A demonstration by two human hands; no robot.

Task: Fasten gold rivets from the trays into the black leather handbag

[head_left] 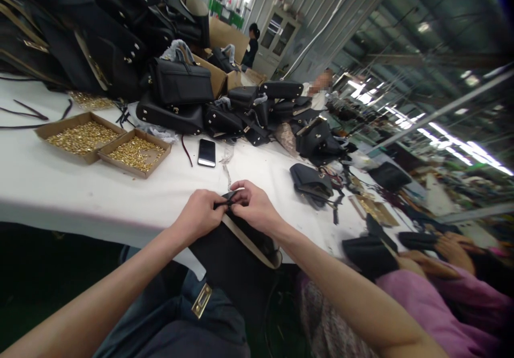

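At the frame's lower centre, the left hand [202,212] and right hand [257,207] had their fingers [209,197] clamped on a black bag's [233,256] upper end. Left of centre, a phone [206,153] and two trays [64,151] of gold studs [134,152] lay on the tabletop [182,181].

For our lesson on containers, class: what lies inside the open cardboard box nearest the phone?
The box holds many small gold-coloured pieces, loosely heaped. They cover most of its bottom, so whatever lies beneath them cannot be seen.
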